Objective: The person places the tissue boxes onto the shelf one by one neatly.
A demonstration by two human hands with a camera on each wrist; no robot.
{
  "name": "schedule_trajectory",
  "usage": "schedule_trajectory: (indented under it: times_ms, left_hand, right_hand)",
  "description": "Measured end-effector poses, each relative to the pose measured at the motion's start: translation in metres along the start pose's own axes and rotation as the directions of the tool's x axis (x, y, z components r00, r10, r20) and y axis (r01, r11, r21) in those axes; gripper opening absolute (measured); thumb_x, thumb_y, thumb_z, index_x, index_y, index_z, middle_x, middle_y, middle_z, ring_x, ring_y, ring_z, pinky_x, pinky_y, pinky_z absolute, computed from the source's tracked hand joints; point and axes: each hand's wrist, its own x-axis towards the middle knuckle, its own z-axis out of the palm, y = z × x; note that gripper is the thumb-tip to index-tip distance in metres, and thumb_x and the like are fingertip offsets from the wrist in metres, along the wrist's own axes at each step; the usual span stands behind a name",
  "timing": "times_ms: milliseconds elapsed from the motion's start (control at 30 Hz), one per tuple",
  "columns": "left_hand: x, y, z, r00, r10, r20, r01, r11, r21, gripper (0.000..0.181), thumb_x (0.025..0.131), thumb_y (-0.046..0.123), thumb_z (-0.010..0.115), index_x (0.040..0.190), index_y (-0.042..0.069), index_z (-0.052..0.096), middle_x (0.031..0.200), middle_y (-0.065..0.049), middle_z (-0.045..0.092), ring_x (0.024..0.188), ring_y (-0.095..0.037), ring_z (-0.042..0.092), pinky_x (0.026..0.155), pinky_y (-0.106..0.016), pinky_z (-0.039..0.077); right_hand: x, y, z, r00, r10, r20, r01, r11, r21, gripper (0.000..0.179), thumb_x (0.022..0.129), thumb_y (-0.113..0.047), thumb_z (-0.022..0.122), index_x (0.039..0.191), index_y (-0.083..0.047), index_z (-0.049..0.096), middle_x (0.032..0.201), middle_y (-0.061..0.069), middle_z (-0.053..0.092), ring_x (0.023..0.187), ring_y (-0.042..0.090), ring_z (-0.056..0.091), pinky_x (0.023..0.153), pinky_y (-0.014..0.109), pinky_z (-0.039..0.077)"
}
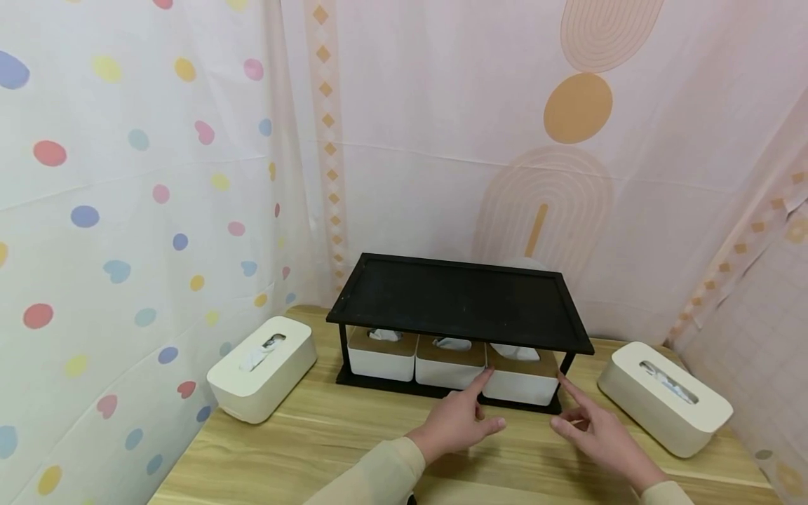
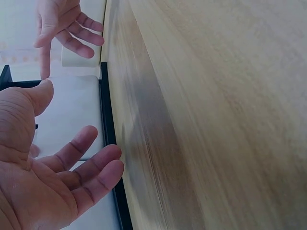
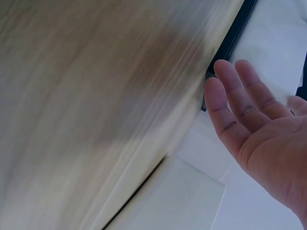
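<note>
The left hand point(image 1: 456, 419) and right hand point(image 1: 598, 433) point forefingers, other fingers loose, at either side of the rightmost tissue box point(image 1: 519, 388) under the black rack point(image 1: 461, 294) — likely light, stiff, smooth — best gripped by its sides.

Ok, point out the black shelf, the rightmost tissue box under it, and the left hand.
Black shelf point(image 1: 461, 298): head view, bare top panel.
Rightmost box under it point(image 1: 520, 388): head view, white front face.
Left hand point(image 1: 453, 422): head view, back of the hand.
</note>
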Motion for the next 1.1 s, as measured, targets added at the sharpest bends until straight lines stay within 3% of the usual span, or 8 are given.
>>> schedule_trajectory:
  times_ms: [200,533,1100]
  left_hand:
    - [0.0019,-0.0007,-0.0005,1.000,0.002,0.008,-0.002,1.000,0.001,0.090,0.098,0.049,0.076,0.171,0.030,0.027,0.078,0.012,0.063,0.063,-0.005,0.056,0.064,-0.026,0.048]
    - [0.0041,-0.0024,0.0012,1.000,-0.026,0.011,0.026,1.000,0.003,0.092,0.097,0.046,0.078,0.171,0.032,0.026,0.078,0.011,0.065,0.061,-0.007,0.057,0.062,-0.027,0.048]
    - [0.0044,-0.0036,0.0026,1.000,-0.015,0.012,0.015,1.000,0.002,0.091,0.099,0.042,0.077,0.171,0.032,0.024,0.076,0.010,0.065,0.058,-0.008,0.056,0.059,-0.027,0.047]
  right_hand:
    - [0.0017,0.0020,0.0006,1.000,0.024,0.017,-0.025,1.000,0.014,0.083,0.104,-0.045,0.069,0.172,-0.021,0.027,0.118,0.011,0.080,0.102,0.016,0.075,0.082,0.026,0.059]
    - [0.0057,0.0010,0.0024,0.998,0.033,0.050,-0.035,0.999,0.037,0.086,0.104,-0.043,0.069,0.172,-0.017,0.024,0.111,0.008,0.080,0.093,0.010,0.073,0.080,0.025,0.059]
    - [0.0066,0.0009,0.0030,0.996,0.063,0.064,-0.066,0.997,0.046,0.086,0.104,-0.042,0.069,0.172,-0.018,0.022,0.112,0.010,0.079,0.097,0.014,0.073,0.080,0.026,0.059]
